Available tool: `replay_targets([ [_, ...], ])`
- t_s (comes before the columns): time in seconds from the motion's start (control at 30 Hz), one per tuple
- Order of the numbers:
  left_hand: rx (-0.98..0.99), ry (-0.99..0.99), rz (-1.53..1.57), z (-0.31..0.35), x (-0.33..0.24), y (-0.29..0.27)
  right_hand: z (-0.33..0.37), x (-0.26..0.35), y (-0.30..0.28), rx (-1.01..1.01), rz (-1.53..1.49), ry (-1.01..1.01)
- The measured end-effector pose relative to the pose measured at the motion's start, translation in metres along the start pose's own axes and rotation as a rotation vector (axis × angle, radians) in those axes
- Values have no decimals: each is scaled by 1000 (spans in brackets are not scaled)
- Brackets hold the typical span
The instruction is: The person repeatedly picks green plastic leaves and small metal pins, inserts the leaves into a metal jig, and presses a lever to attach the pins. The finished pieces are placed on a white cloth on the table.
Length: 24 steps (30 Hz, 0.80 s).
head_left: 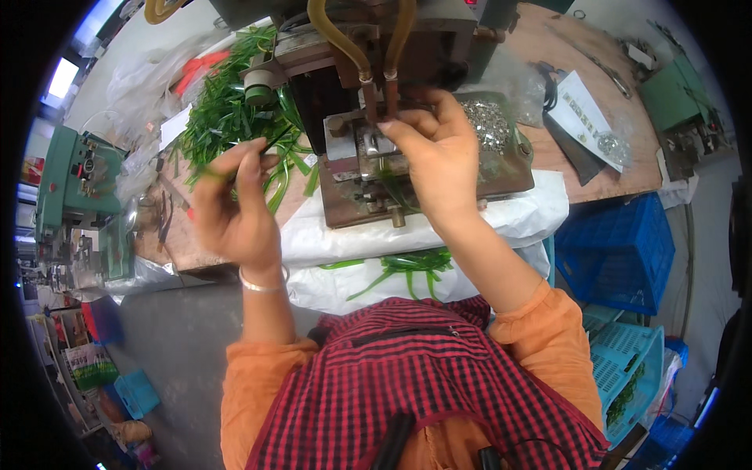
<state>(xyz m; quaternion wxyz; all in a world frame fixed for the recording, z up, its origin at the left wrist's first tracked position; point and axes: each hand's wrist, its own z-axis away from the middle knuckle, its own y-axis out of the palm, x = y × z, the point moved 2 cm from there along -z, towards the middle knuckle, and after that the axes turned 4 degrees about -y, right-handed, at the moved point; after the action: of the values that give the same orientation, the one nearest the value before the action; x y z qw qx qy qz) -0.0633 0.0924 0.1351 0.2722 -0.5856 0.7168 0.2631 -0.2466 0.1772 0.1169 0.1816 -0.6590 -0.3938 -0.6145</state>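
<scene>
Two yellow hoses (337, 39) are running down into the press (345, 202) in front of me. My right grip (398, 121) is resting at the press's middle, just below the hoses, its thumb and forefinger bending in close to the metal parts there; I cannot tell whether they are clamping anything. Between eight and nine o'clock from the press, my left grip (262, 150) is pinching a thin dark piece (279, 139), thumb and fingertips together on it, the hand itself blurring a little. A bangle (262, 284) is circling my left wrist.

At ten o'clock, a heap of green strips (231, 113) is lying on the worktop (619, 182). Silvery bits (487, 129) are lying toward three o'clock, and beyond them a white sheet of paper (576, 106) is lying. At six o'clock, more strips (411, 262) are resting on white cloth (501, 227) before my checked apron (399, 352). A blue crate (615, 262) is standing at four o'clock.
</scene>
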Motion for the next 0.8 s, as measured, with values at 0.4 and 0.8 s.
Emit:
replay_targets([
  [0.4, 506, 656, -315, 38, -1, 60, -29, -19, -121, -310, 489, -479],
  [0.8, 501, 596, -332, 47, 4, 53, 8, -53, -133, -252, 1462, -344],
])
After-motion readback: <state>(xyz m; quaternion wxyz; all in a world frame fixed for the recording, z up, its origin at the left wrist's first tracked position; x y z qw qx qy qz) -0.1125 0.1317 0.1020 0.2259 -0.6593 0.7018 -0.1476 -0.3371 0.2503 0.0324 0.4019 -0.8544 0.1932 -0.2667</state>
